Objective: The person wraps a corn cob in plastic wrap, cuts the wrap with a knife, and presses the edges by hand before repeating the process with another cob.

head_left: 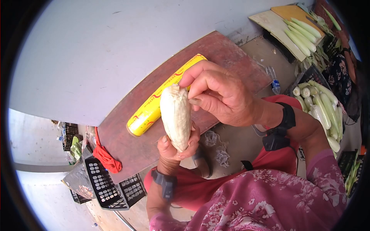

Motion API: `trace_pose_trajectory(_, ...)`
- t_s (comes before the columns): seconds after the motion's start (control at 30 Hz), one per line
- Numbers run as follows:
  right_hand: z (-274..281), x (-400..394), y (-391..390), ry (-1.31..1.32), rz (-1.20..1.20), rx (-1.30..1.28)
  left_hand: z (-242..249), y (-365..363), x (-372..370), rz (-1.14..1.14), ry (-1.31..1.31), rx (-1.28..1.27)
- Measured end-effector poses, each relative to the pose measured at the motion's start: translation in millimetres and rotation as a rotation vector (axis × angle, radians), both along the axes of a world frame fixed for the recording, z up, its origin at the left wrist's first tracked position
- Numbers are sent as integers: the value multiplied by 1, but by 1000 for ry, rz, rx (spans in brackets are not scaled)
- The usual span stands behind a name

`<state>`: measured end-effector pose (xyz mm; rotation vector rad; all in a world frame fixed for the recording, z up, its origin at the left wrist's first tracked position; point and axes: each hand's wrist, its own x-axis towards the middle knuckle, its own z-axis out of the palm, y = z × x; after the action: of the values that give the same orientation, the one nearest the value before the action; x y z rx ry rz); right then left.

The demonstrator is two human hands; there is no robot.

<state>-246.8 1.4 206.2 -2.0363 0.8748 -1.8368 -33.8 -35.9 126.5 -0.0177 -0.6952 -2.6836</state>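
A thick, whitish vegetable shoot (pixel 175 115), tapering at its lower end, stands nearly upright in front of me. My left hand (pixel 179 148) grips its narrow lower end from behind, thumb and fingertips showing on both sides. Up at the wide, ragged top, my right hand (pixel 225 92) has its fingers curled and thumb drawn in, the index fingertip right at the rim. What the right hand pinches, if anything, is too small to make out. Behind the shoot, a yellow printed roll of film (pixel 144 117) lies slantwise on the reddish-brown table (pixel 227 50).
A crate of long pale-green shoots (pixel 323 111) stands at right; more shoots (pixel 302 36) lie on a board behind it. Near them are a plastic bottle (pixel 273 81) and another person's arm (pixel 347 54). A red cloth (pixel 106 154) and black crate (pixel 102 183) sit left.
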Motion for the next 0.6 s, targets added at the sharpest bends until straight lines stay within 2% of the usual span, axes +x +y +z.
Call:
trace_pose_trajectory(0.2,-1,0,2,-39,-29,10,1,-2,3,-51,13,33)
trace_pose_trajectory(0.3,0,-6,6,53,33,87,3,0,4,-41,-33,17)
trace_pose_trajectory(0.4,2,-7,5,113,-5,29,3,2,4,-34,-73,-15)
trace_pose_trajectory(0.6,3,-6,4,-80,129,168,6,2,4,-77,-54,-11)
